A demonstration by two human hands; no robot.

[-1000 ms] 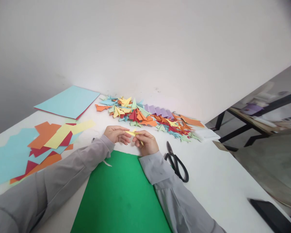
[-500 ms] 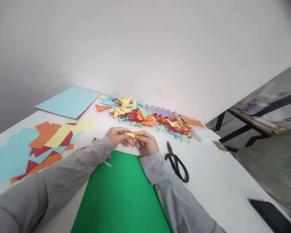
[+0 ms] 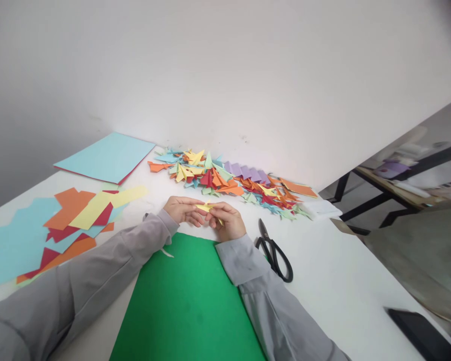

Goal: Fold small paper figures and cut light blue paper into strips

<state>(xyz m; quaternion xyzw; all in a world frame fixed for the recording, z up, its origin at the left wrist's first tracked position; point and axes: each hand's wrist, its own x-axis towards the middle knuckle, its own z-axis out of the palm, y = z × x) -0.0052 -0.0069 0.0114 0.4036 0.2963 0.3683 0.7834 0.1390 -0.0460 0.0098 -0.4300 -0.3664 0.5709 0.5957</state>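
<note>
A small folded piece of yellow paper [image 3: 205, 206] is held between both hands, above the far edge of a green sheet [image 3: 190, 301]. My left hand [image 3: 184, 210] pinches its left side with thumb and fingers. On its right side, my right hand [image 3: 226, 220] is closed on the same piece, and the fingers hide part of it. Beyond the hands lies a long heap of folded paper shapes [image 3: 214, 180] in yellow, orange, red, green and blue, with purple ones at its back.
Black-handled scissors [image 3: 274, 253] lie right of my right hand. Cut paper pieces [image 3: 75, 220] spread at the left, with a light blue sheet [image 3: 107, 158] behind them. A white object [image 3: 323, 209] sits at the heap's right end; a dark flat object [image 3: 421, 331] lies lower right.
The fingers of my left hand have shifted slightly on the yellow paper, and less of its left end shows. My right hand has hardly moved.
</note>
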